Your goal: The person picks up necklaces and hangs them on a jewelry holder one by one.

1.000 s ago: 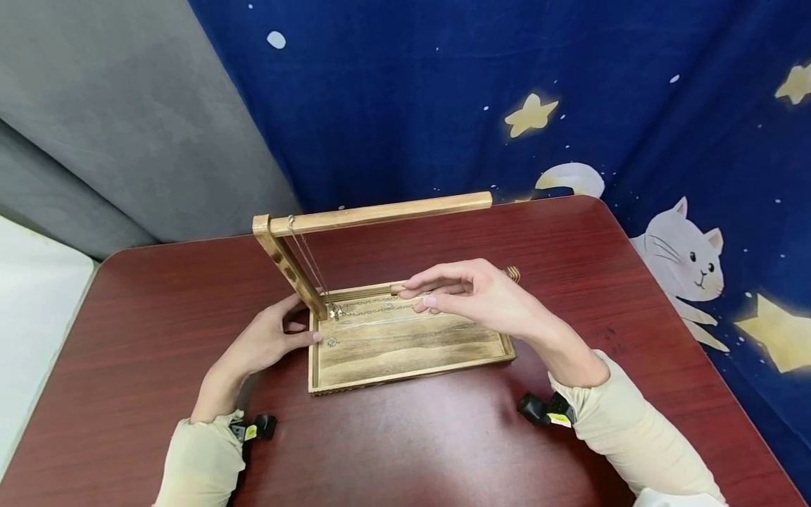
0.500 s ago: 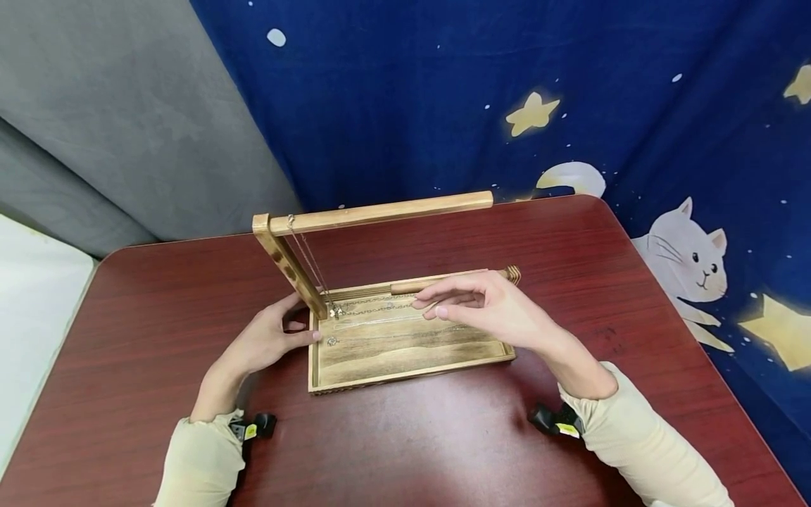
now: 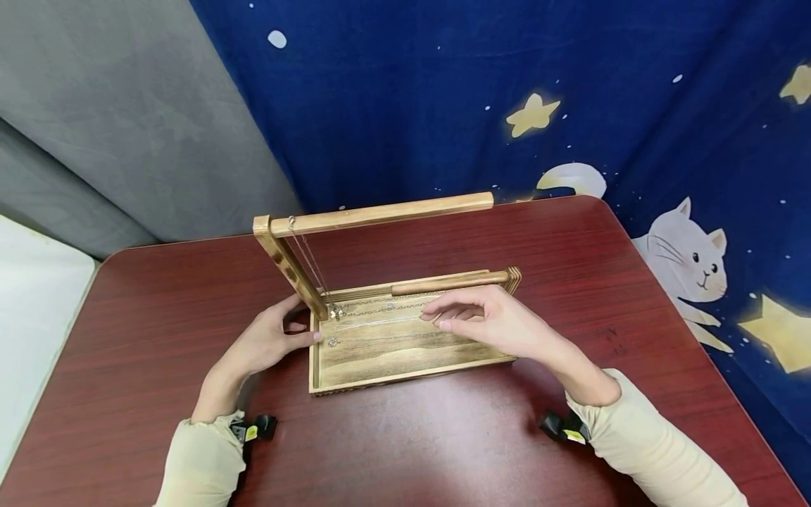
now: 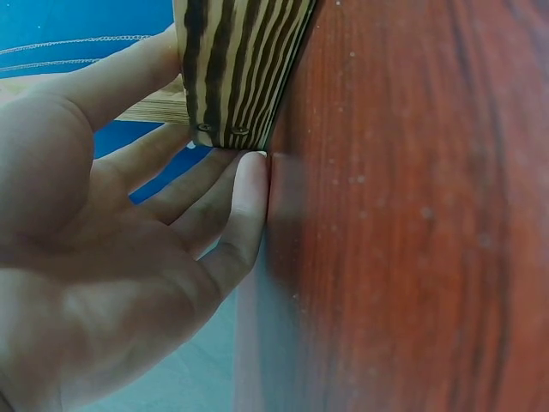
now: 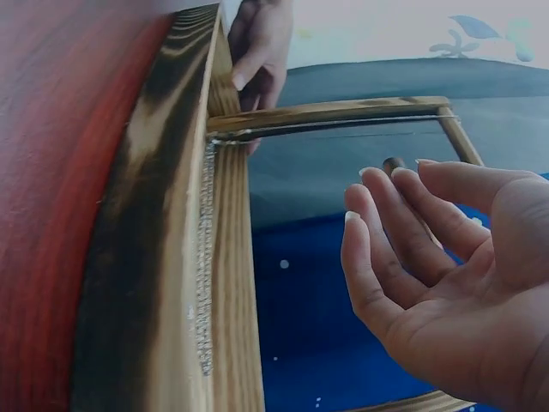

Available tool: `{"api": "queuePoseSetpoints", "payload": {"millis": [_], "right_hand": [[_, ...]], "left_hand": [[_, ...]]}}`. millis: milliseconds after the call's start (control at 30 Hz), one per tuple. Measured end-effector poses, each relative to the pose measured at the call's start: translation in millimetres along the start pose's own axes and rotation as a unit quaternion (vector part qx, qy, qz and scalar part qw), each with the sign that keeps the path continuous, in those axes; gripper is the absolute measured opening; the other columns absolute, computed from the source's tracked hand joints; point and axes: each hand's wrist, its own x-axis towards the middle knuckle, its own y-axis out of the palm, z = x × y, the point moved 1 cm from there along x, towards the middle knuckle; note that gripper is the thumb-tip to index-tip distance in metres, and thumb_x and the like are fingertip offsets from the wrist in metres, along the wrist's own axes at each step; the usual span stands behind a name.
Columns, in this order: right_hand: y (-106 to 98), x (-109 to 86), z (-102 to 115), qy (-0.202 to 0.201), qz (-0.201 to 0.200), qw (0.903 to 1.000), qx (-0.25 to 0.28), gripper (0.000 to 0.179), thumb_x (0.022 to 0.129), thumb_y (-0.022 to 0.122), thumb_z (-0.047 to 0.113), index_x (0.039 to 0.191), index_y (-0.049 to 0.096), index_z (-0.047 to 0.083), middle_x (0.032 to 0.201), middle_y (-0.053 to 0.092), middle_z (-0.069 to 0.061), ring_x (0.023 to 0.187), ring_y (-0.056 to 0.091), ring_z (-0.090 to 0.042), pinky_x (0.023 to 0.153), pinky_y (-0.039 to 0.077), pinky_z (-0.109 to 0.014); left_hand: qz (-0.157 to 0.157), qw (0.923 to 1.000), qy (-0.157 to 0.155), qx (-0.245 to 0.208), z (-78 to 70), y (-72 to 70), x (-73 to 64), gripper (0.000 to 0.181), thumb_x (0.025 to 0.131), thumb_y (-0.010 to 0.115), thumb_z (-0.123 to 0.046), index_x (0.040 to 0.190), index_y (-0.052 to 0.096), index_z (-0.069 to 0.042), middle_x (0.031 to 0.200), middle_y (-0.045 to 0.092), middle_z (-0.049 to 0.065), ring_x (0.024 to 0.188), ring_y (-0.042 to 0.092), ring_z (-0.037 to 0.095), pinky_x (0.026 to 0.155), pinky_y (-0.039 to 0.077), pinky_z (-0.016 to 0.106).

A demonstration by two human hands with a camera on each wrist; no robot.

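A wooden jewelry stand has a shallow tray, a left post and a top bar. One thin necklace hangs near the bar's left end, its pendant down by the post's foot. Several chain necklaces lie lengthwise in the tray. My left hand grips the tray's left end, thumb on the rim; in the left wrist view its fingers reach round the burnt-striped wood. My right hand hovers over the tray's right part, fingers loosely bent, with nothing visible between them.
A shorter wooden bar runs along the tray's back right, ending at a striped wooden piece. The stand sits on a reddish-brown table. Behind it hang a blue star-patterned curtain and a grey curtain.
My right hand has drawn back from the short rear bar, shifting right and toward me, lower over the tray. The left hand and the stand stay in place.
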Motion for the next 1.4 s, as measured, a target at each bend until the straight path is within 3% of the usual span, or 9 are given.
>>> {"api": "queuePoseSetpoints", "payload": {"millis": [100, 400, 633, 867, 1400], "right_hand": [[0.9, 0.4, -4.2, -0.002, -0.001, 0.9997, -0.023, 0.023, 0.096, 0.068, 0.015, 0.118, 0.073, 0.018, 0.109, 0.072, 0.009, 0.098, 0.067, -0.010, 0.083, 0.054, -0.030], [1.5, 2.8, -17.0, -0.037, 0.009, 0.9981, -0.048, 0.023, 0.095, 0.068, 0.012, 0.118, 0.072, 0.011, 0.111, 0.073, -0.002, 0.102, 0.067, -0.012, 0.085, 0.054, -0.029], [3.0, 4.1, -25.0, -0.030, 0.000, 0.9985, -0.047, 0.023, 0.093, 0.069, 0.005, 0.115, 0.073, 0.011, 0.105, 0.073, 0.000, 0.093, 0.067, -0.012, 0.081, 0.054, -0.029], [8.5, 4.0, -34.0, -0.021, -0.003, 0.9981, -0.058, 0.028, 0.090, 0.069, -0.004, 0.115, 0.072, 0.007, 0.102, 0.073, -0.010, 0.091, 0.067, -0.012, 0.080, 0.055, -0.029], [15.5, 7.2, -48.4, -0.002, -0.010, 0.9961, -0.088, 0.022, 0.088, 0.073, 0.004, 0.110, 0.074, 0.005, 0.094, 0.074, -0.002, 0.080, 0.064, -0.008, 0.070, 0.052, -0.026]], "left_hand": [[0.001, 1.0000, 0.000, -0.001, -0.6, -0.3, 0.2, 0.082, 0.091, 0.075, -0.024, 0.155, 0.029, -0.001, 0.149, 0.043, 0.022, 0.116, 0.061, 0.034, 0.096, 0.048, 0.047], [0.005, 1.0000, -0.006, -0.005, -1.1, -0.9, -1.0, 0.083, 0.091, 0.075, -0.025, 0.156, 0.027, -0.003, 0.150, 0.042, 0.021, 0.116, 0.060, 0.034, 0.095, 0.048, 0.047], [0.003, 0.9999, -0.004, -0.010, -1.3, -0.9, -2.4, 0.083, 0.091, 0.075, -0.024, 0.156, 0.028, -0.004, 0.150, 0.043, 0.021, 0.116, 0.060, 0.034, 0.096, 0.048, 0.048], [0.006, 1.0000, -0.005, -0.006, -2.1, -0.7, -1.1, 0.083, 0.091, 0.075, -0.025, 0.156, 0.027, -0.004, 0.150, 0.042, 0.021, 0.116, 0.060, 0.035, 0.096, 0.048, 0.048], [0.005, 1.0000, -0.004, -0.006, -1.5, -0.4, -0.7, 0.083, 0.092, 0.074, -0.025, 0.156, 0.027, -0.003, 0.150, 0.042, 0.021, 0.116, 0.060, 0.035, 0.096, 0.047, 0.048]]}}
